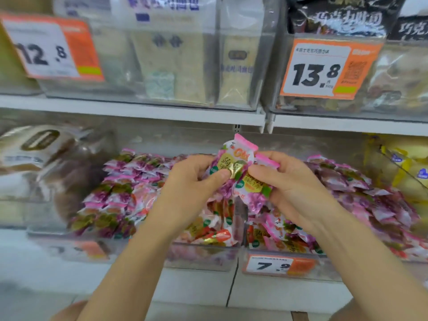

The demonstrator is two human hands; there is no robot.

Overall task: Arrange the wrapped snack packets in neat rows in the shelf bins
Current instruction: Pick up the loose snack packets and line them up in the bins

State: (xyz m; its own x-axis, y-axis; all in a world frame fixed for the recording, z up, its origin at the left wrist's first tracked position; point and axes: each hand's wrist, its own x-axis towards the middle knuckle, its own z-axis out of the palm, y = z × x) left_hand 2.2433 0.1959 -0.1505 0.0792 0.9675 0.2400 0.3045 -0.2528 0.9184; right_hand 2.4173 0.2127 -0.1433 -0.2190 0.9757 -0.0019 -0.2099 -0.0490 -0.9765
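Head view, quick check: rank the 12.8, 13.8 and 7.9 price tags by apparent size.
1. 12.8 price tag and 13.8 price tag: they look about alike, too close to rank.
2. 7.9 price tag: clearly smallest.

Both hands met above the lower shelf's clear bins [203, 258]. The left hand [192, 181] pinched a pink-edged snack packet [234, 158] with its thumb across the gold label, while the right hand [287, 181] curled around a second packet [254, 186] touching the first. Beneath them lay heaps of pink and purple packets [120, 193], neater on the left. A 7.9 price tag [278, 266] hung on the right bin's front; a 13.8 tag [324, 70] hung above.
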